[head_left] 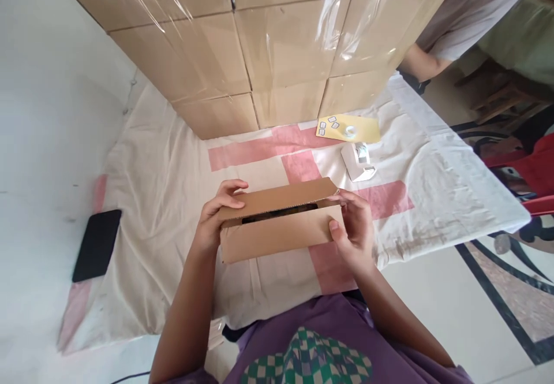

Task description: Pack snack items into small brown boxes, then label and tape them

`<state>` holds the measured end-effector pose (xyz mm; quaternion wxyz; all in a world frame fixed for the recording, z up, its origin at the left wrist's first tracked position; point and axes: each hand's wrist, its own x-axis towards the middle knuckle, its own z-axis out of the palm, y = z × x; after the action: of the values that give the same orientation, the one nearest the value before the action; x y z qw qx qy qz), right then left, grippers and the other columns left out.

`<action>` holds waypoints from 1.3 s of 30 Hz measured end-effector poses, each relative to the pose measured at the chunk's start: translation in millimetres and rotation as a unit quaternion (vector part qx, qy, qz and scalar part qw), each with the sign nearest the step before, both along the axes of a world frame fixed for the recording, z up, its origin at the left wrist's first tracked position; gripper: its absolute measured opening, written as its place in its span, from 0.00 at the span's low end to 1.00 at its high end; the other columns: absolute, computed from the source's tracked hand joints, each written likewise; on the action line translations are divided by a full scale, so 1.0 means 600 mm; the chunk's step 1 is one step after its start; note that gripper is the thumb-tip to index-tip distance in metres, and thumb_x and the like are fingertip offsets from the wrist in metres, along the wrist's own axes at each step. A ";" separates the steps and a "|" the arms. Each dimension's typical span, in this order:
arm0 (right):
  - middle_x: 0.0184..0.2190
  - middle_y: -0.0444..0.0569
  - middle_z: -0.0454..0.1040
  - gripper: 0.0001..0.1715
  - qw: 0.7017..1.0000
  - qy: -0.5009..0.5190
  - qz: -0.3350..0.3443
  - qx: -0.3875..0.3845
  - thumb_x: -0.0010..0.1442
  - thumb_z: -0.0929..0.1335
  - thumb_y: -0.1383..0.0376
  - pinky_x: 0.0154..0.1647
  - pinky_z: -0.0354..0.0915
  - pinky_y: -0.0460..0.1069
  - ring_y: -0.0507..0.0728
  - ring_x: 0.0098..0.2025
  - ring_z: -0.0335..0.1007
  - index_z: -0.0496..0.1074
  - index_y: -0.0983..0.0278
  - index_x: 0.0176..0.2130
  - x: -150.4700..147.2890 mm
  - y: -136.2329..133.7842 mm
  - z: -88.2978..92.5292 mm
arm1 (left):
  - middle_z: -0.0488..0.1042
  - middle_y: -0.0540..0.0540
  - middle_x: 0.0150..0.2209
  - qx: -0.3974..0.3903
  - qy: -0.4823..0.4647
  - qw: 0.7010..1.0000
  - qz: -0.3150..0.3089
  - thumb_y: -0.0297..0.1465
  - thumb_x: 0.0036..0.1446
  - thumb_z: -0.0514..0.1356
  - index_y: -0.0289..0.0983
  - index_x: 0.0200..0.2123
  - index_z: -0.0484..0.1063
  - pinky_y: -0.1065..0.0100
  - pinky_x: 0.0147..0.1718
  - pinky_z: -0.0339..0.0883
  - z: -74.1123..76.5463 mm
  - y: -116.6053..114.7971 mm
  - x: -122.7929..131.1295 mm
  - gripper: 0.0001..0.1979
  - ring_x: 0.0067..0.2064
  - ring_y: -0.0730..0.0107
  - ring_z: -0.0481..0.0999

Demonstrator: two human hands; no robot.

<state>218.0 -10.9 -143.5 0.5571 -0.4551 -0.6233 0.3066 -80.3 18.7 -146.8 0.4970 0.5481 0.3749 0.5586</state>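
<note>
A brown cardboard box [277, 237] is held between both my hands above the cloth, close to the table's front edge. Its two top flaps stand partly raised, with a narrow gap between them that shows something dark inside; what it is I cannot make out. My left hand [220, 208] grips the box's left end, fingers over the far flap. At the right end, my right hand [352, 225] has its thumb on the near flap and its fingers behind the corner.
Stacked cartons [285, 49] in clear tape stand at the back. A tape dispenser [359, 161] and a yellow sheet with stickers [348, 129] lie to the right. A black phone-like slab [97, 245] lies left. Another person's arm [422, 63] is beyond the right corner, near a red chair [528, 170].
</note>
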 end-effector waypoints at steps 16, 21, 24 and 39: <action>0.65 0.56 0.70 0.13 0.998 -0.042 0.049 0.023 0.68 0.64 0.64 0.67 0.65 0.70 0.67 0.72 0.63 0.69 0.55 0.52 0.007 0.015 0.018 | 0.76 0.46 0.63 0.187 0.513 0.835 0.062 0.36 0.61 0.65 0.52 0.65 0.70 0.40 0.66 0.53 0.116 -0.078 0.040 0.29 0.60 0.41 0.73; 0.62 0.55 0.74 0.10 0.995 -0.030 0.060 0.074 0.67 0.64 0.67 0.64 0.67 0.69 0.67 0.67 0.69 0.72 0.57 0.46 0.018 0.032 0.021 | 0.66 0.42 0.71 0.196 0.557 0.807 0.029 0.45 0.59 0.68 0.44 0.75 0.54 0.46 0.71 0.48 0.113 -0.107 0.140 0.46 0.70 0.38 0.65; 0.61 0.55 0.75 0.11 0.993 -0.032 0.067 0.095 0.68 0.64 0.66 0.61 0.69 0.69 0.67 0.64 0.71 0.73 0.57 0.46 0.023 0.041 0.020 | 0.66 0.38 0.71 0.211 0.638 0.739 0.052 0.40 0.64 0.65 0.36 0.74 0.56 0.48 0.71 0.51 0.107 -0.115 0.164 0.40 0.70 0.40 0.65; 0.49 0.54 0.81 0.13 0.983 -0.041 -0.173 0.037 0.68 0.66 0.57 0.53 0.72 0.60 0.65 0.55 0.76 0.78 0.59 0.42 0.132 0.092 0.021 | 0.70 0.34 0.67 0.276 0.682 0.664 0.134 0.39 0.67 0.64 0.30 0.67 0.66 0.45 0.68 0.58 0.077 -0.113 0.176 0.30 0.67 0.37 0.71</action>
<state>297.5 44.2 -130.9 0.5922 -0.5474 -0.5684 0.1634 25.2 -49.0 -100.6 -0.1517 0.8316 0.5073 0.1679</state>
